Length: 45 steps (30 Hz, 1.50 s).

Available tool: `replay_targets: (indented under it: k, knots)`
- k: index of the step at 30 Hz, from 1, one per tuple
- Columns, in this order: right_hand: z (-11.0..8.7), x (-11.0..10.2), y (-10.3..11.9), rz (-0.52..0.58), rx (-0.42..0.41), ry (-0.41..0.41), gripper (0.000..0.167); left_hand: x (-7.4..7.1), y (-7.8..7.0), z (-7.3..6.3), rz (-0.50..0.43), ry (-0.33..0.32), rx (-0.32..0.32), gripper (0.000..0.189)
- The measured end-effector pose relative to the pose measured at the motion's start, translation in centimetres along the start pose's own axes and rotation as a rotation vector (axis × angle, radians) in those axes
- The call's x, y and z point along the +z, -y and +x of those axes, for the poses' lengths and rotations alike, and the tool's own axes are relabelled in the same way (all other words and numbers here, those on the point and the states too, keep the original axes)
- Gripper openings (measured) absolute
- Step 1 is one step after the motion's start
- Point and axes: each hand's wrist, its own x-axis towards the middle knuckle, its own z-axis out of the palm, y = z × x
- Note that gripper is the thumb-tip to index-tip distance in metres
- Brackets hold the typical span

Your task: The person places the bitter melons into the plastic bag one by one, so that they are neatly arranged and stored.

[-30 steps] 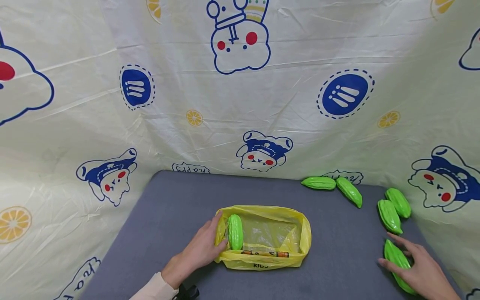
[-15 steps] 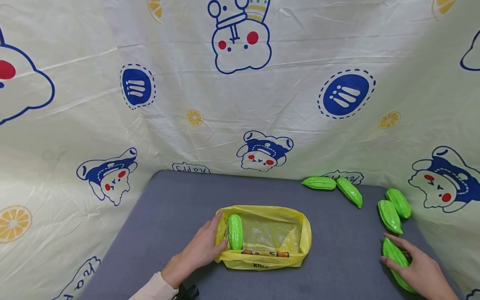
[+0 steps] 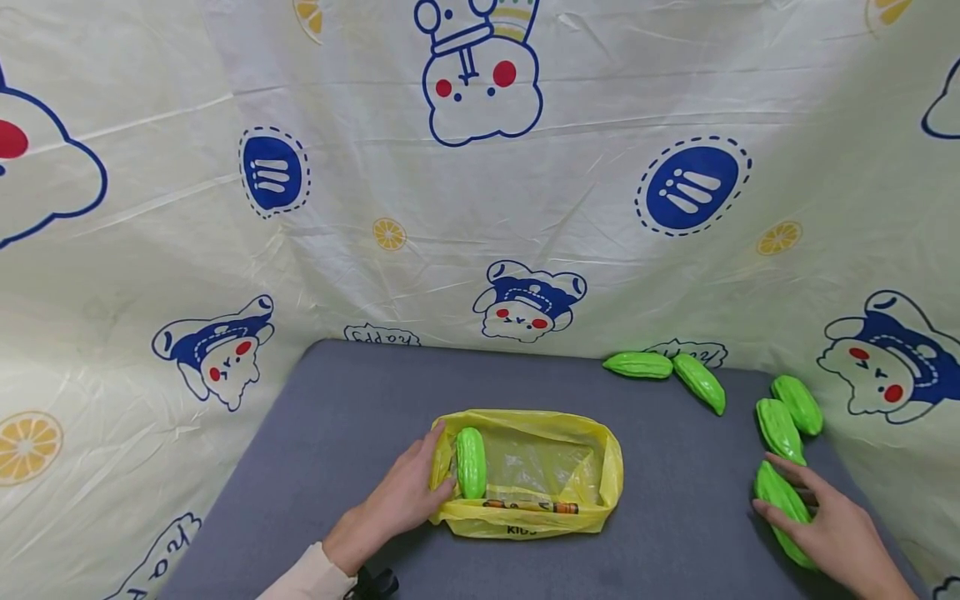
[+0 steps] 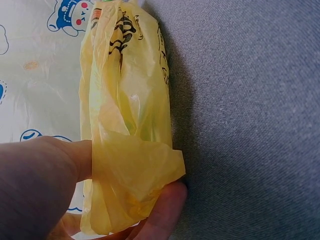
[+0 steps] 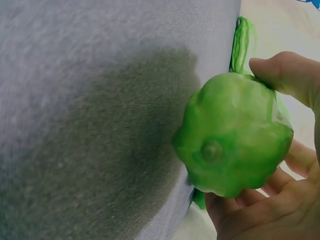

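Observation:
A yellow plastic bag (image 3: 551, 521) sits with its mouth held wide on the grey table, a green ridged bitter melon (image 3: 471, 463) lying at its left end. My left hand (image 3: 408, 487) grips that left end; in the left wrist view, the fingers (image 4: 167, 212) wrap the crumpled plastic (image 4: 135, 165). On the far right, my right hand (image 3: 832, 517) holds another bitter melon (image 3: 780, 504) between thumb and fingers. The right wrist view shows its stem end (image 5: 232, 135) facing the camera, with a broad shadow on the cloth beside it.
Two bitter melons (image 3: 778, 429) lie together just beyond the right hand. Another two, one lying sideways (image 3: 637, 365) and one slanted (image 3: 700, 385), rest at the table's back edge. A printed white sheet (image 3: 450, 208) hangs behind and around the grey table (image 3: 360, 400).
The right hand has moved slightly away from me and to the left, carrying its bitter melon closer to the pair beyond. The left hand and bag have stayed in place.

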Motion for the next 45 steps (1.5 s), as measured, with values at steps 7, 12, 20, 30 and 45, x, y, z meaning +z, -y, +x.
replay_targets:
  k: [7, 12, 20, 30, 45]
  knots:
    - [0.2, -0.3, 0.7, 0.021, 0.001, -0.024, 0.091, 0.0, 0.0, 0.1, 0.000, 0.000, -0.002, 0.092]
    - [0.2, -0.5, 1.3, 0.033, -0.033, -0.042, 0.084, 0.0, 0.0, 0.1, 0.009, -0.007, 0.006, 0.092]
    - [0.2, -0.6, 2.2, 0.049, -0.122, -0.073, 0.073, 0.1, 0.0, 0.1, 0.001, 0.004, -0.012, 0.092]
    - [-0.4, -0.3, 4.3, 0.087, -0.179, -0.207, 0.064, 0.0, 0.0, 0.2, 0.009, -0.004, -0.011, 0.093]
    - [-0.6, 0.1, 6.9, 0.116, -0.251, -0.224, 0.063, 0.0, 0.1, 0.2, 0.006, -0.003, -0.008, 0.093]
